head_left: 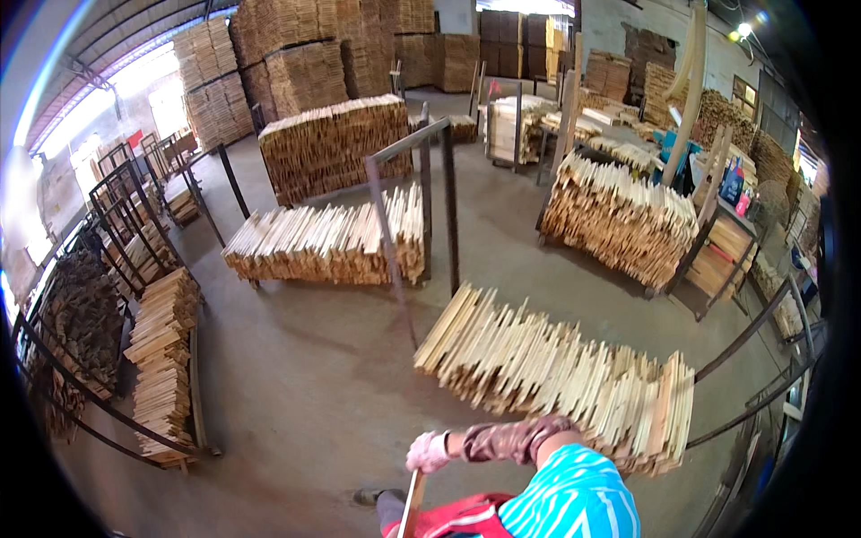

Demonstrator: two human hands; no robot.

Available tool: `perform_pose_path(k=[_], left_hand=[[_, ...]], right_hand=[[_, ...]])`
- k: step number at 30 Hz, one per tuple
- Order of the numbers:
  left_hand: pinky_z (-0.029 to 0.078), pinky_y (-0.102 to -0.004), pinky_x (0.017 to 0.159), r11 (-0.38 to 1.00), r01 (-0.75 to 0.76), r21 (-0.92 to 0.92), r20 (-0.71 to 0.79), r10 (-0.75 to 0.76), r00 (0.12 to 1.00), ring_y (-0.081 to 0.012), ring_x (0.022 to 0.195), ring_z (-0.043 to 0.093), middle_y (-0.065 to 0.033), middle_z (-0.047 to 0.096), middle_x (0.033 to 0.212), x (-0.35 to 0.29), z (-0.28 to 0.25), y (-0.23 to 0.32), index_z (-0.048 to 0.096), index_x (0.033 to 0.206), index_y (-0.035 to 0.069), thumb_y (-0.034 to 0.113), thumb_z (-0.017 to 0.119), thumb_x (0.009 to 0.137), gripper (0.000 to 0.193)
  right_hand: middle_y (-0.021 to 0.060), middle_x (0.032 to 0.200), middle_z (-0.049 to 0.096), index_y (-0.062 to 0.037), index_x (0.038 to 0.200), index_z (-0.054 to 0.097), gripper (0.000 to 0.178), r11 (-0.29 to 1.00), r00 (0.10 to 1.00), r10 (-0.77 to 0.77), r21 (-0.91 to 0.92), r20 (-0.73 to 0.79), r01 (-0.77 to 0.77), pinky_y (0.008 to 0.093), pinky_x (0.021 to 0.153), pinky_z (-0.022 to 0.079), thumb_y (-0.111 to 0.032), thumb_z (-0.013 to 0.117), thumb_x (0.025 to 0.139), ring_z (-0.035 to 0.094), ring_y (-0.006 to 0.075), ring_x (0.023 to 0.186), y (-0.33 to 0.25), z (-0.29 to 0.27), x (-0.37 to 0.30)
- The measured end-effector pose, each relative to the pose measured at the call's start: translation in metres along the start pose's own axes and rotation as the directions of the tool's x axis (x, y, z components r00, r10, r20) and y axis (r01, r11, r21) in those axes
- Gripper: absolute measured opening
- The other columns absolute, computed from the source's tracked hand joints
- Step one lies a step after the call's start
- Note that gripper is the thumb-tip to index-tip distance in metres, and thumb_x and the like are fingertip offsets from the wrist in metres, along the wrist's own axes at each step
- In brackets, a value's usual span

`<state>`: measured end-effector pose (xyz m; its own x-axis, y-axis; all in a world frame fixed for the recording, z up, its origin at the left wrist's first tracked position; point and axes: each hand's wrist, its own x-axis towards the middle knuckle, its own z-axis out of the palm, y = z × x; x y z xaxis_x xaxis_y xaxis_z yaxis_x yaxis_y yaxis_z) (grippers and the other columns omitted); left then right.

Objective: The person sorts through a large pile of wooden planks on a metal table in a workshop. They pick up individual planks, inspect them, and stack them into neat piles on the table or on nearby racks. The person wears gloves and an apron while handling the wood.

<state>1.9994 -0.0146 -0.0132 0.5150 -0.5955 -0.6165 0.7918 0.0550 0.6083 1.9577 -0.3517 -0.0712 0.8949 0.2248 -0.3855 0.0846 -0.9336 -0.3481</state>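
My right hand (429,452), in a pale pinkish glove, is at the bottom centre with its fingers closed around a wooden slat (412,507). The slat slopes down out of the picture at the lower edge. A dark patterned sleeve cover reaches up my forearm to a blue-and-white striped sleeve, and a red apron (471,516) shows below. Just beyond my arm lies a long stack of pale wooden slats (556,368), its ends uneven. The hand is apart from that stack. My left hand does not show.
A dark metal frame (451,206) stands beside another slat stack (332,238). More slats fill a rack (619,220) at right and a low cart (166,359) at left. Tall wood piles (309,81) line the back. Curved metal bars (753,332) rise at right.
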Motion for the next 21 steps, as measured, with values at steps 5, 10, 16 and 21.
perform_pose_path(k=[5, 10, 16, 21], left_hand=[[0.049, -0.0424, 0.091, 0.995, -0.081, -0.057, 0.003, 0.082, 0.997, -0.023, 0.11, 0.059, -0.0106, 0.058, 0.129, 0.083, -0.097, 0.141, 0.055, 0.14, 0.01, 0.022, 0.058, 0.101, 0.04], [0.05, -0.0454, 0.096, 0.948, -0.285, -0.142, -0.173, 0.26, 0.95, -0.025, 0.114, 0.06, -0.0113, 0.06, 0.132, 0.134, -0.204, 0.263, 0.058, 0.139, 0.01, 0.024, 0.058, 0.103, 0.038], [0.041, -0.0276, 0.061, 0.774, -0.462, -0.434, -0.46, 0.251, 0.852, -0.0127, 0.069, 0.046, 0.0014, 0.049, 0.077, 0.18, -0.242, 0.365, 0.055, 0.095, 0.015, 0.014, 0.045, 0.105, 0.014], [0.053, -0.0438, 0.078, 0.815, -0.38, -0.438, -0.756, -0.105, 0.646, -0.0262, 0.082, 0.064, -0.0104, 0.067, 0.098, 0.24, -0.268, 0.373, 0.059, 0.118, 0.01, 0.031, 0.066, 0.096, 0.031]], right_hand=[[0.0092, 0.088, 0.072, -0.0184, 0.095, 0.073, 0.019, 0.97, 0.977, 0.186, 0.136, 0.101, -0.199, 0.048, 0.073, 0.057, -0.025, 0.066, 0.08, 0.072, 0.0338, 0.09, 0.001, -0.057, 0.099], [0.013, 0.097, 0.073, -0.0142, 0.105, 0.072, 0.029, 0.889, 0.935, 0.336, 0.291, 0.112, -0.354, 0.0513, 0.081, 0.055, -0.032, 0.062, 0.084, 0.07, 0.0373, 0.095, 0.003, -0.102, 0.197], [0.0171, 0.099, 0.073, -0.0105, 0.106, 0.072, 0.037, 0.748, 0.853, 0.494, 0.418, 0.167, -0.515, 0.0473, 0.082, 0.053, -0.04, 0.059, 0.087, 0.069, 0.0388, 0.095, 0.043, -0.148, 0.34], [0.0174, 0.096, 0.073, -0.0107, 0.107, 0.073, 0.035, 0.659, 0.821, 0.538, 0.512, 0.19, -0.55, 0.0458, 0.084, 0.053, -0.036, 0.063, 0.085, 0.069, 0.0368, 0.095, 0.094, -0.219, 0.542]])
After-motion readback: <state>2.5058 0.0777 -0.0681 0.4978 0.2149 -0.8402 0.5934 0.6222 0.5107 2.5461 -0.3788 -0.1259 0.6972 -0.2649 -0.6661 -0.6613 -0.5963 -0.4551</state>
